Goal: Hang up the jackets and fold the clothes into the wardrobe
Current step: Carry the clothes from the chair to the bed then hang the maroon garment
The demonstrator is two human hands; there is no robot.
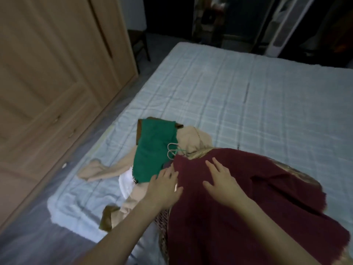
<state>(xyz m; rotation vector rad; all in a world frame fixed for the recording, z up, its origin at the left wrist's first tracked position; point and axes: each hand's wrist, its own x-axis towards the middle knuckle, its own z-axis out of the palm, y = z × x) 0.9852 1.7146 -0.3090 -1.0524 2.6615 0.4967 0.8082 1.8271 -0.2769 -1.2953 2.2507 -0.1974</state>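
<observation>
A dark maroon garment (238, 211) lies spread over the near right of the bed. My right hand (221, 180) rests flat on it with fingers straight. My left hand (164, 185) lies at its left edge, fingers extended, touching the maroon cloth where it meets a green garment (152, 150). Under the green one lie beige clothes (107, 169), a white item (126, 183) and a brown piece (107, 219). Pale hanger hooks (172, 150) poke out of the pile. The wooden wardrobe (47, 77) stands at the left with its doors shut.
The bed (248, 96) has a pale blue checked cover. A grey floor strip (38, 217) runs between bed and wardrobe. A patterned gold-brown fabric (298, 173) shows beneath the maroon garment. A dark chair (139, 44) and a white unit (280, 27) stand at the far end.
</observation>
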